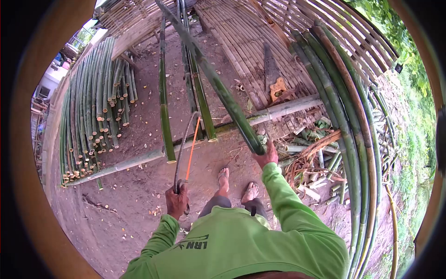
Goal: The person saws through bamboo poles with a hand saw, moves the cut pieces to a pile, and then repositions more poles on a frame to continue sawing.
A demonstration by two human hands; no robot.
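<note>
My left hand [177, 202] is closed round the handle of a bow saw [182, 151], which has a dark curved frame and a thin orange blade. The saw points away from me, its tip near the cut ends of the bamboo lengths. My right hand [266, 155] grips the near end of a long green bamboo pole [218, 88], which slants up and away to the left. Other green bamboo lengths [166, 111] rest across a pale crosswise pole [139, 161] beside it.
Many cut bamboo poles [93, 102] are stacked at left. Long bamboo poles [346, 121] lean at right, beside offcuts and dry husks [320, 158]. A handsaw [270, 69] with a wooden handle lies on a slatted bamboo platform [237, 51]. My feet [249, 191] stand on bare earth.
</note>
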